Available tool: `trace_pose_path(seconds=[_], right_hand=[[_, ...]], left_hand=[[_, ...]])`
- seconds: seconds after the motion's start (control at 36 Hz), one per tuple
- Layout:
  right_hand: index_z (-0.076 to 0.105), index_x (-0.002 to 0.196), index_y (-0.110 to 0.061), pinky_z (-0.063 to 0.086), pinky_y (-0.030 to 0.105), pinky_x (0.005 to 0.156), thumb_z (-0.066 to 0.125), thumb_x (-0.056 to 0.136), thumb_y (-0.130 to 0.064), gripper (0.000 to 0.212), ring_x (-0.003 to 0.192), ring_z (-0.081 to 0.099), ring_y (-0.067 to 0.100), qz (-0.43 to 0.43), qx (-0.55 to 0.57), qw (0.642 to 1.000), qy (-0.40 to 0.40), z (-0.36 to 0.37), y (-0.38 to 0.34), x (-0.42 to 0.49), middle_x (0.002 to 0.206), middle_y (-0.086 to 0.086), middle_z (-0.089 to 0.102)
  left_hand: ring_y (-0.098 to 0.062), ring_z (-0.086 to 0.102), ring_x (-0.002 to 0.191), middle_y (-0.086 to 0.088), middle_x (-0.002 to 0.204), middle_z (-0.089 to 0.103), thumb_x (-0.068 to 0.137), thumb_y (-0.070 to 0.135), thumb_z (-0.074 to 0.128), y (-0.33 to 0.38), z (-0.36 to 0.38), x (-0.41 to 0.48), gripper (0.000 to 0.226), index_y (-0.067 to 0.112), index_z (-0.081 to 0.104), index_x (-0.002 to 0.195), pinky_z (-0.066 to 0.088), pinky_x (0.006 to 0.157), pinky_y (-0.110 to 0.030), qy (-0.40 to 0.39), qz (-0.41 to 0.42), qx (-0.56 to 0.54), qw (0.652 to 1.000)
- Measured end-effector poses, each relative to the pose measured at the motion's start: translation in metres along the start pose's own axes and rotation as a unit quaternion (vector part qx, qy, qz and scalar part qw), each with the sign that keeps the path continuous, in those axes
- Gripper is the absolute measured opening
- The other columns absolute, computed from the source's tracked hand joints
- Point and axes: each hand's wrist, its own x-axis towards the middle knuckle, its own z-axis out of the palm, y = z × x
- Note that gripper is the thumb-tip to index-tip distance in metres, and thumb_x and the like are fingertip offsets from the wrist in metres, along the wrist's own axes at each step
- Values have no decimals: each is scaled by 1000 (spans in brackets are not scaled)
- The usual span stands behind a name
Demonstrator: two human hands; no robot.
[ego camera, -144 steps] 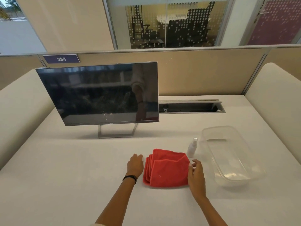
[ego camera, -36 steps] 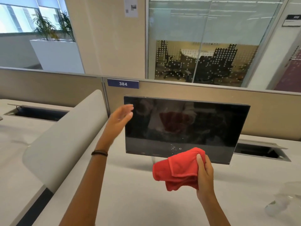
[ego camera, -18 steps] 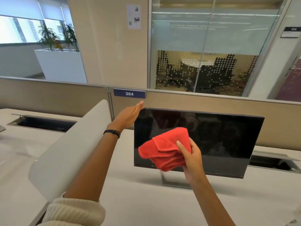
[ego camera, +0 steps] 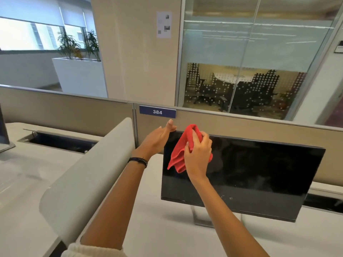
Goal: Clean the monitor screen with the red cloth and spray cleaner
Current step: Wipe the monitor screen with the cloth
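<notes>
The dark monitor [ego camera: 250, 173] stands on a white desk, its screen facing me and tilted. My right hand [ego camera: 197, 154] presses the bunched red cloth [ego camera: 179, 154] against the screen's upper left corner. My left hand [ego camera: 157, 140] rests with flat fingers on the monitor's top left edge, the thumb over the top. A few white specks show near the screen's bottom edge. The spray cleaner is out of view.
A curved grey divider [ego camera: 83, 173] stands to the left of the monitor. A tan partition [ego camera: 259, 130] with a "384" label [ego camera: 157, 112] runs behind it. Open cable troughs [ego camera: 59, 141] are set into the desks. The monitor's metal stand [ego camera: 200, 217] sits below.
My right hand has lifted the cloth from mid-screen up to the upper left corner. My left hand has settled onto the monitor's top left edge. My view has shifted so the monitor sits further right.
</notes>
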Motion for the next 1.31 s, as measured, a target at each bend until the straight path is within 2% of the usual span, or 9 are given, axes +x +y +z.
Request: trace_pose_path(seconds=[0.22, 0.36, 0.75, 0.86, 0.97, 1.03, 1.08, 1.14, 1.31], right_hand=[[56, 126, -9, 53, 45, 86, 69, 80, -15, 48, 105, 58, 33, -71, -83, 994, 18, 25, 2, -10, 117, 17, 60], [58, 125, -12, 50, 41, 90, 71, 79, -23, 49, 106, 61, 31, -132, -123, 983, -15, 41, 6, -21, 118, 13, 63], [69, 106, -20, 56, 35, 74, 81, 68, -21, 40, 93, 66, 26, -196, -111, 963, -149, 45, 2, -38, 108, 6, 68], [61, 120, -18, 48, 32, 91, 60, 88, -13, 33, 107, 56, 26, -188, -34, 958, -215, 29, 7, -32, 120, 8, 59], [59, 122, -17, 50, 29, 89, 55, 89, -6, 34, 105, 53, 17, -23, 160, 975, -154, 0, 13, -24, 115, 2, 57], [60, 119, -12, 53, 28, 86, 58, 87, -3, 33, 98, 57, 11, 51, 246, 963, -96, -15, 16, -20, 110, 0, 58], [60, 118, -9, 50, 15, 83, 59, 85, -1, 34, 95, 57, 5, 93, 283, 954, -28, -28, 20, -17, 112, 4, 61], [61, 117, -9, 46, 10, 86, 60, 84, 1, 34, 99, 57, 6, 104, 282, 952, 53, -38, 25, -12, 115, 7, 61], [63, 112, -10, 44, 36, 97, 63, 83, -6, 29, 110, 54, 21, 100, 173, 958, 204, -48, 50, -1, 118, 6, 62]], left_hand=[[-26, 26, 140, -3, 145, 42, 74, 79, 1, -7, -3, 5, 91, 27, 42, 136, 19, 114, -55, -34, -29, 11, 999], [-26, 28, 138, -8, 141, 45, 94, 54, 6, -1, 0, 5, 65, 21, 45, 134, 16, 117, -49, -50, -29, 3, 998], [-23, 45, 127, -7, 136, 52, 97, 49, 10, 7, 7, 1, 61, 19, 46, 135, 32, 107, -35, -2, -30, 89, 996], [-24, 44, 129, -7, 136, 53, 98, 49, 7, 5, 4, 1, 63, 20, 53, 131, 28, 110, -37, 7, -24, 92, 995], [-26, 33, 137, -7, 139, 50, 101, 42, 9, 5, 4, -2, 58, 18, 53, 130, 15, 115, -39, 13, -6, 90, 996], [-23, 41, 131, -8, 135, 54, 102, 36, 13, 4, 7, -4, 54, 14, 55, 129, 12, 116, -37, 28, 11, 85, 996], [-23, 50, 123, -11, 127, 59, 103, 31, 15, 1, 10, -5, 51, 12, 56, 126, 14, 116, -38, 41, 17, 83, 996], [-24, 54, 117, -12, 121, 62, 103, 28, 17, -1, 12, -5, 48, 10, 57, 122, 16, 116, -38, 48, 12, 82, 995], [-19, 42, 130, -4, 138, 50, 103, 22, 20, -6, 15, -9, 42, 16, 50, 132, 19, 114, -29, 64, 29, 84, 994]])
